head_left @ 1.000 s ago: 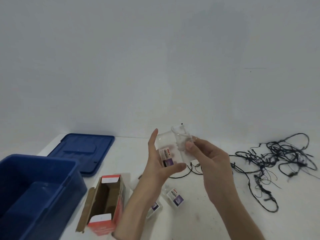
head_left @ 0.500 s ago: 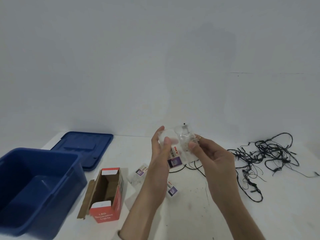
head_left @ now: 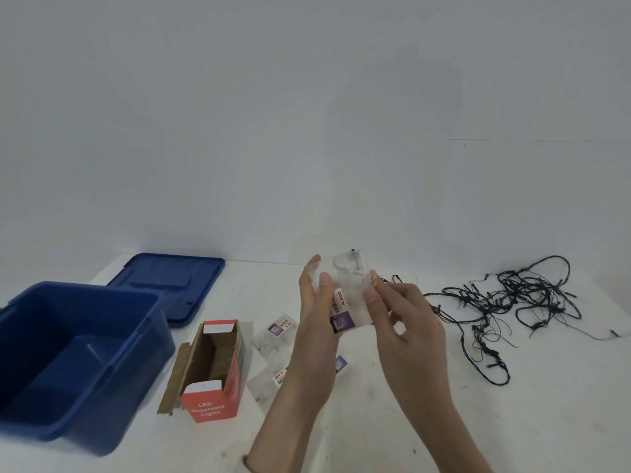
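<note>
White surface (head_left: 546, 404), pale wall. Clear packet (head_left: 351, 291) is raised above it, left hand (head_left: 316, 322) and right hand (head_left: 406, 322) each with a closed grip pinching opposite edges (probably to tear it open). Spare packets (head_left: 278, 331) and red carton (head_left: 213, 367) lie below.

The deep blue plastic storage bin (head_left: 85, 289) is cut off by the left edge. One small clear plastic packet (head_left: 278, 375) on the desk (head_left: 444, 421) is half hidden behind the left hand (head_left: 317, 329); its label print cannot be read.
</note>
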The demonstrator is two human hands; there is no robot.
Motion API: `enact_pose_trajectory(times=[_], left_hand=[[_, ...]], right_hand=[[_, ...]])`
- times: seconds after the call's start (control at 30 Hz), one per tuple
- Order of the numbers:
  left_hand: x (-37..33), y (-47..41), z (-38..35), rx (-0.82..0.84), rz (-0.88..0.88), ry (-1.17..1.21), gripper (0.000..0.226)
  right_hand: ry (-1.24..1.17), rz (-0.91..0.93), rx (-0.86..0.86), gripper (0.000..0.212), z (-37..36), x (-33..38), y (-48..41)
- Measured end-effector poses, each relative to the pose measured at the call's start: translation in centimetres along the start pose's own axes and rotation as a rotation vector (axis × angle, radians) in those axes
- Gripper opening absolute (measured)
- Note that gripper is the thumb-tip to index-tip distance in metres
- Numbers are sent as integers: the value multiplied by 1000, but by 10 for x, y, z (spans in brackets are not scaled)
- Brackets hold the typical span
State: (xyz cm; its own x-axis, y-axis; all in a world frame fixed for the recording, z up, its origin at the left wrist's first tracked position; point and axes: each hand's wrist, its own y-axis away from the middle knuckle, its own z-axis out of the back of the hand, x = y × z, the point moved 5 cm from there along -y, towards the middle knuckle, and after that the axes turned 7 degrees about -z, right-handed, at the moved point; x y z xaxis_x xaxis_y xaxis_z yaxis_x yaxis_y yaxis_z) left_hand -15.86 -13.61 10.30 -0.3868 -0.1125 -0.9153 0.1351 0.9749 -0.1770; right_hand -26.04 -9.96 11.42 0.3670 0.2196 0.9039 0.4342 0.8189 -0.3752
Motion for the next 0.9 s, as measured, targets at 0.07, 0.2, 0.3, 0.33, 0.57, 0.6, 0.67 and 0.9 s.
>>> enact_pose_trajectory(times=[0.07, 0.2, 0.3, 0.33, 0.57, 0.6, 0.67, 0.9], left_hand=[[0, 0, 2, 6, 9, 18, 37], [2, 2, 6, 3, 7, -2, 37], [5, 4, 7, 5, 5, -28, 41], [6, 4, 8, 2, 3, -40, 43], [5, 11, 8, 4, -74, -168, 43], [5, 11, 7, -3, -85, -172, 42], [7, 12, 4, -32, -87, -136, 47], [4, 8, -4, -120, 32, 58, 48]], right_hand=[[54, 86, -19, 23, 1, 2, 2], [174, 228, -29, 35, 2, 5, 6], [149, 255, -1, 36, 3, 8, 8], [147, 251, 8, 34, 4, 9, 9], [71, 112, 175, 23, 1, 3, 9], [98, 126, 168, 28, 0, 2, 10], [200, 216, 146, 37, -3, 6, 16], [151, 223, -22, 32, 7, 10, 19]])
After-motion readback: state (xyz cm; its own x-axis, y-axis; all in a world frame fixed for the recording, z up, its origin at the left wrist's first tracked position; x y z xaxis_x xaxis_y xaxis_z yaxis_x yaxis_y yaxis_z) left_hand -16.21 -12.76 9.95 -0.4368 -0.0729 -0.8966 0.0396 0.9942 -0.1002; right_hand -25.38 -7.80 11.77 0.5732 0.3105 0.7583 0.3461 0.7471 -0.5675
